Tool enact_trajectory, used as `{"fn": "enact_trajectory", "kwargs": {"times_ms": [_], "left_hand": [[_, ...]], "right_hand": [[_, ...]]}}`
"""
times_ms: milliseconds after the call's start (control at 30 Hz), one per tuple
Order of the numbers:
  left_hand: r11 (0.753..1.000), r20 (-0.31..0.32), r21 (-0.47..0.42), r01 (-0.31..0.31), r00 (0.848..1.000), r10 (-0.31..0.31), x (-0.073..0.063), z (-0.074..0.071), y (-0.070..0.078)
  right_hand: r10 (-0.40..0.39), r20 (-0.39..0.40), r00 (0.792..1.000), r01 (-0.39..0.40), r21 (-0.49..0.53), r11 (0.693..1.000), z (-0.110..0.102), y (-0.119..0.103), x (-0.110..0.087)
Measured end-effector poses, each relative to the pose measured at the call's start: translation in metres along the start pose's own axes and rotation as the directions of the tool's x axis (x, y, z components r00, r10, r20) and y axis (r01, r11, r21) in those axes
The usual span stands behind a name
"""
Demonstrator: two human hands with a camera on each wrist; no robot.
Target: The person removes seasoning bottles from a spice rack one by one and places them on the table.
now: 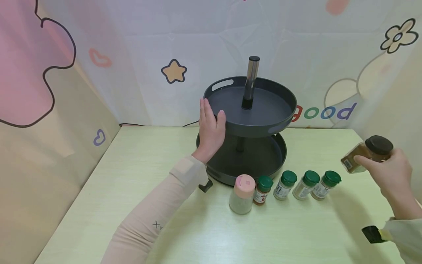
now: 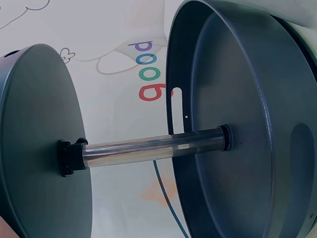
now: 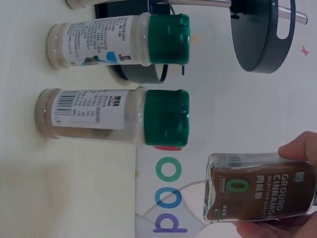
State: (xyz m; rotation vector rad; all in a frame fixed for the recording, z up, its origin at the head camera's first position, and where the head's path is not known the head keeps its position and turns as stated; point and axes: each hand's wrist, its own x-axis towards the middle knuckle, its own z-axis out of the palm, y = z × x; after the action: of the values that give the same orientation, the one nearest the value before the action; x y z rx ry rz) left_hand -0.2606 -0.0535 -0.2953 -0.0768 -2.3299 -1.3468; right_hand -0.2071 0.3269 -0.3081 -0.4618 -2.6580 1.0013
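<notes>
A black two-tier round rack [image 1: 250, 124] with a metal post stands toward the back of the table. My left hand [image 1: 211, 134] rests against the left side of its upper tray, fingers straight. At the far right, my right hand [image 1: 390, 172] grips a ground cinnamon jar [image 3: 262, 191] with a black lid, tilted above the table. In front of the rack stand a pink-capped jar [image 1: 242, 194], a green-capped jar [image 1: 262, 190] with reddish contents and several green-capped spice jars [image 1: 303, 185]. Both trays look bare in the head view.
The pale table [image 1: 148, 165] ends at a printed cloth backdrop [image 1: 141, 73]. A black cable [image 1: 132, 124] runs along the back edge. Black straps hang by both wrists, such as the right strap [image 1: 372, 234].
</notes>
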Motion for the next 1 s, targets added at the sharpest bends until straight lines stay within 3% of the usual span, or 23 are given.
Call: {"fn": "enact_trajectory", "kwargs": {"times_ms": [433, 800, 1000], "left_hand": [[1.0, -0.005, 0.0, -0.004, 1.0, 0.004, 0.0, 0.0, 0.001], [1.0, -0.009, -0.002, -0.006, 1.0, 0.006, 0.001, 0.001, 0.0], [1.0, -0.013, 0.001, -0.009, 1.0, 0.009, 0.001, 0.002, -0.001]], "right_hand": [[-0.045, 0.101, 0.994, 0.046, -0.011, 0.999, 0.006, 0.029, 0.008], [-0.041, 0.141, 0.989, 0.044, -0.016, 0.999, 0.016, 0.044, 0.009], [-0.013, 0.174, 0.985, 0.03, -0.094, 0.995, 0.022, 0.051, 0.005]]}}
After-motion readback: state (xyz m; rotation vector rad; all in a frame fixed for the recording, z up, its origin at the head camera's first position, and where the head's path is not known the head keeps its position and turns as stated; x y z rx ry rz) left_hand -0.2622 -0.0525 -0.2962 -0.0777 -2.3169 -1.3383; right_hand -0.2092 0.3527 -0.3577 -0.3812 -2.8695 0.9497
